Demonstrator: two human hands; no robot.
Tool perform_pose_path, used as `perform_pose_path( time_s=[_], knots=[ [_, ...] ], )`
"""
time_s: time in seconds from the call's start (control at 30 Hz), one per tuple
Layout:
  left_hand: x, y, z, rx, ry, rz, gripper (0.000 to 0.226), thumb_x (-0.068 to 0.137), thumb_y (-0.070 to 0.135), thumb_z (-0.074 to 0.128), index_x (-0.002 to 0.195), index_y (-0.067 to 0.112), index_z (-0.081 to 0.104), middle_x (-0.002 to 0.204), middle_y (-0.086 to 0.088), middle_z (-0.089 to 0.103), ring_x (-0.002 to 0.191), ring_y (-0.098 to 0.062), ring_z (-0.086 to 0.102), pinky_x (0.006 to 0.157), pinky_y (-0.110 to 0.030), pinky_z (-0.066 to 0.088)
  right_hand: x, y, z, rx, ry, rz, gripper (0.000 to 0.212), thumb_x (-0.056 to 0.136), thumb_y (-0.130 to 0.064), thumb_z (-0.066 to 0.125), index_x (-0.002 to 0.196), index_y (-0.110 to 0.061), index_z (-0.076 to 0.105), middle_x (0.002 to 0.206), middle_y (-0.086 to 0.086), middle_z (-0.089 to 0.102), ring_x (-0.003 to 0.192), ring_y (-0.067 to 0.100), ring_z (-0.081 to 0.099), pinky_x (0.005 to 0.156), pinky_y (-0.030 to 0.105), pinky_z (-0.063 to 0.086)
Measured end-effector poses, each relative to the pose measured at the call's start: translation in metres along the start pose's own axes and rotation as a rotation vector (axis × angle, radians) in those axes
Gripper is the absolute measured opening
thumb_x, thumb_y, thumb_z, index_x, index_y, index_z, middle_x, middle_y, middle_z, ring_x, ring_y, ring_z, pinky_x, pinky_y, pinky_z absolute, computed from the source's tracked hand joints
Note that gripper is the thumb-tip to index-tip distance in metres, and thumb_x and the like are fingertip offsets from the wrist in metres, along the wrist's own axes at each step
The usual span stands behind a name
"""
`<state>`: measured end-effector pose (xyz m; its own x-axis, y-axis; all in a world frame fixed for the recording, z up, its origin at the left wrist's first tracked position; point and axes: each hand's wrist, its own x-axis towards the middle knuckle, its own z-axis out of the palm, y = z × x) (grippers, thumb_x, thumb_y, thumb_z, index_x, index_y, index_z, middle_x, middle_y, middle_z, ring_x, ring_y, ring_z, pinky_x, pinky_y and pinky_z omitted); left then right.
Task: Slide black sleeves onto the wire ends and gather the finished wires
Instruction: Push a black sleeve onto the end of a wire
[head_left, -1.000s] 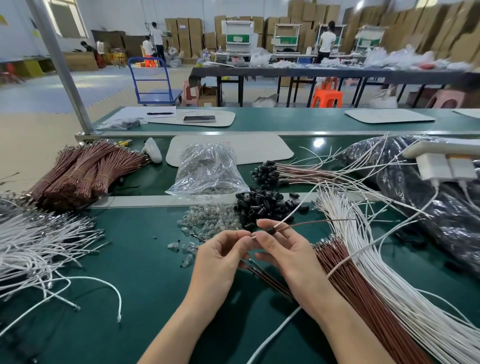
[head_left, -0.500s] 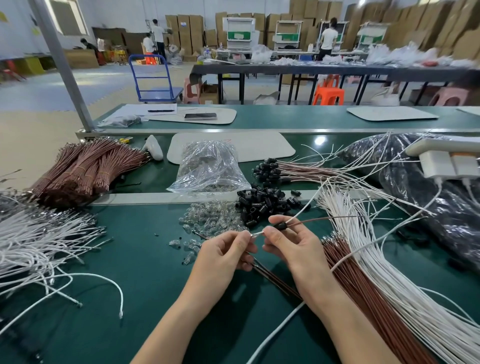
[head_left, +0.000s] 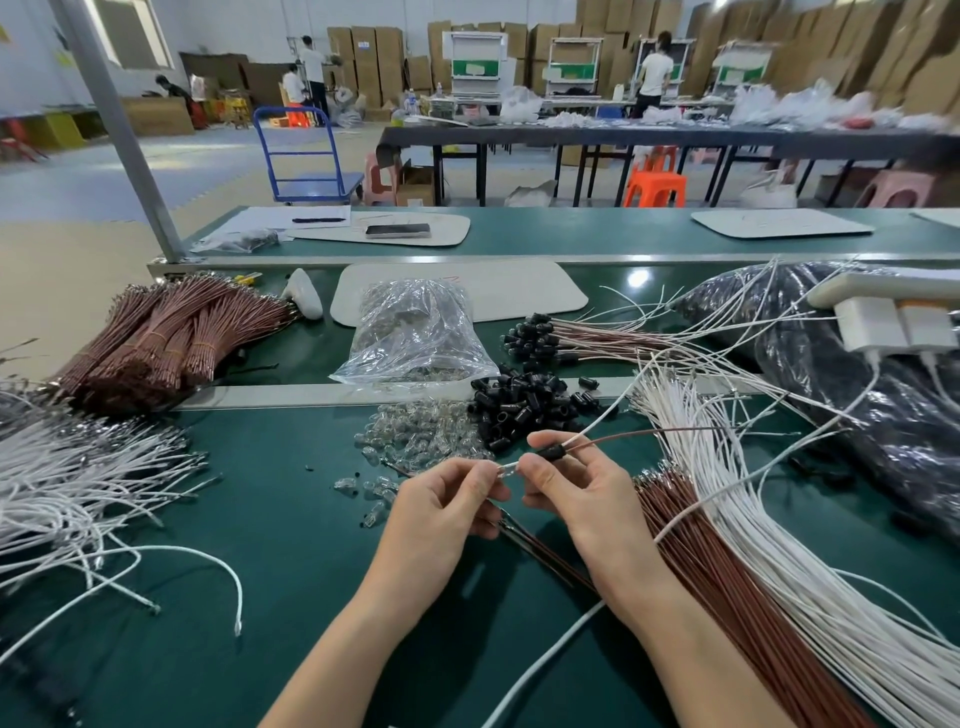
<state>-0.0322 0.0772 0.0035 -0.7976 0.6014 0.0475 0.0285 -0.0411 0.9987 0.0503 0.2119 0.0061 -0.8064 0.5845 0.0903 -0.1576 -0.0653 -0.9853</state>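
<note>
Change: the black sleeve (head_left: 553, 451) now sits a bit farther right on its two wires (head_left: 623, 434) than a moment ago. A shiny tip (head_left: 508, 469) shows between the hands.
Left hand (head_left: 447, 514): pinches the shiny tip.
Right hand (head_left: 576, 493): pinches the black sleeve, just above the near worktop (head_left: 285, 519).
Meaning: I think this sleeve is nearly on, and gathering comes next.
Finished wires (head_left: 571, 338): far side, right of the clear bag (head_left: 415, 332).
Writing: none I can read.

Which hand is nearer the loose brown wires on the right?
Right. The right hand, pinching the black sleeve, sits just beside the brown wires, at their left edge; the left hand, pinching the wire end, is farther left, beyond it.
</note>
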Motion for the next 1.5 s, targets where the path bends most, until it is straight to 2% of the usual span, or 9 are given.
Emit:
perform_pose_path(
  time_s=[0.17,0.27,0.57,0.77,0.97,1.1,1.17,1.3,1.5],
  knots=[
    [0.0005,0.0000,-0.0001,0.003,-0.008,-0.010,0.019,0.100,0.023,0.060,0.093,0.012,0.074,0.086,-0.006,0.076,0.071,-0.014,0.068,0.067,-0.025,0.058,0.0003,0.0014,-0.0012,-0.051,0.001,-0.010,0.018,0.080,-0.035,0.078,0.097,-0.038,0.073,0.085,0.000,0.075,0.075,0.010,0.071,0.075,0.025,0.058],
    [0.0004,0.0006,-0.0005,0.010,-0.020,-0.013,0.018,0.100,0.021,0.060,0.093,0.012,0.074,0.085,-0.006,0.076,0.071,-0.013,0.068,0.066,-0.024,0.057,0.0012,0.0015,-0.0029,-0.096,-0.002,-0.030,0.018,0.087,-0.025,0.077,0.096,-0.040,0.072,0.081,-0.004,0.074,0.072,0.008,0.070,0.072,0.020,0.056],
    [-0.0039,-0.0017,0.0041,0.161,-0.005,0.046,0.017,0.101,0.024,0.060,0.093,0.021,0.074,0.083,0.003,0.075,0.070,-0.009,0.067,0.065,-0.019,0.053,0.0018,0.0025,-0.0030,-0.138,0.007,-0.062,0.024,0.088,-0.018,0.077,0.093,-0.041,0.071,0.073,-0.007,0.070,0.067,0.006,0.066,0.069,0.015,0.052],
    [-0.0026,-0.0009,0.0027,0.099,0.000,0.014,0.031,0.106,0.028,0.047,0.097,0.015,0.074,0.087,-0.002,0.075,0.074,-0.016,0.068,0.068,-0.029,0.058,0.0021,0.0006,-0.0030,-0.155,0.020,-0.069,0.025,0.089,-0.018,0.077,0.094,-0.042,0.071,0.075,-0.007,0.072,0.069,0.005,0.067,0.069,0.014,0.051],
    [-0.0020,-0.0004,0.0022,0.103,-0.031,0.010,0.019,0.101,0.027,0.059,0.096,0.019,0.075,0.086,-0.002,0.076,0.072,-0.012,0.068,0.067,-0.025,0.057,0.0012,-0.0002,-0.0019,-0.144,0.018,-0.060,0.025,0.088,-0.017,0.077,0.094,-0.041,0.071,0.076,-0.006,0.073,0.068,0.005,0.068,0.068,0.014,0.051],
    [-0.0019,-0.0012,0.0019,0.113,-0.037,0.017,0.013,0.099,0.020,0.062,0.096,0.019,0.075,0.084,-0.001,0.075,0.072,-0.012,0.068,0.066,-0.023,0.055,-0.0002,-0.0024,-0.0012,-0.107,0.012,-0.044,0.024,0.088,-0.017,0.077,0.095,-0.039,0.072,0.077,-0.005,0.073,0.069,0.006,0.069,0.068,0.014,0.052],
    [-0.0012,-0.0010,0.0016,0.092,-0.030,0.015,0.013,0.100,0.018,0.061,0.096,0.015,0.074,0.083,-0.002,0.075,0.070,-0.012,0.067,0.065,-0.023,0.055,-0.0014,-0.0039,0.0004,-0.048,-0.005,-0.016,0.019,0.084,-0.023,0.078,0.097,-0.036,0.073,0.080,-0.003,0.075,0.073,0.008,0.070,0.070,0.016,0.054],
    [-0.0006,0.0000,0.0007,0.037,-0.027,0.002,0.015,0.101,0.015,0.059,0.098,0.009,0.072,0.082,-0.003,0.074,0.068,-0.012,0.066,0.063,-0.024,0.056,-0.0005,-0.0056,0.0029,0.165,-0.027,0.066,0.033,0.077,-0.033,0.075,0.107,-0.020,0.073,0.090,0.009,0.077,0.083,0.016,0.072,0.074,0.022,0.057],
    [-0.0007,0.0002,0.0021,0.014,-0.042,-0.006,0.014,0.102,0.015,0.056,0.101,0.006,0.067,0.084,-0.006,0.075,0.063,-0.016,0.068,0.059,-0.024,0.054,0.0005,-0.0040,0.0011,0.276,-0.040,0.116,0.021,0.080,-0.033,0.073,0.099,-0.025,0.079,0.091,0.009,0.076,0.084,0.016,0.072,0.072,0.022,0.057]
  ],
)
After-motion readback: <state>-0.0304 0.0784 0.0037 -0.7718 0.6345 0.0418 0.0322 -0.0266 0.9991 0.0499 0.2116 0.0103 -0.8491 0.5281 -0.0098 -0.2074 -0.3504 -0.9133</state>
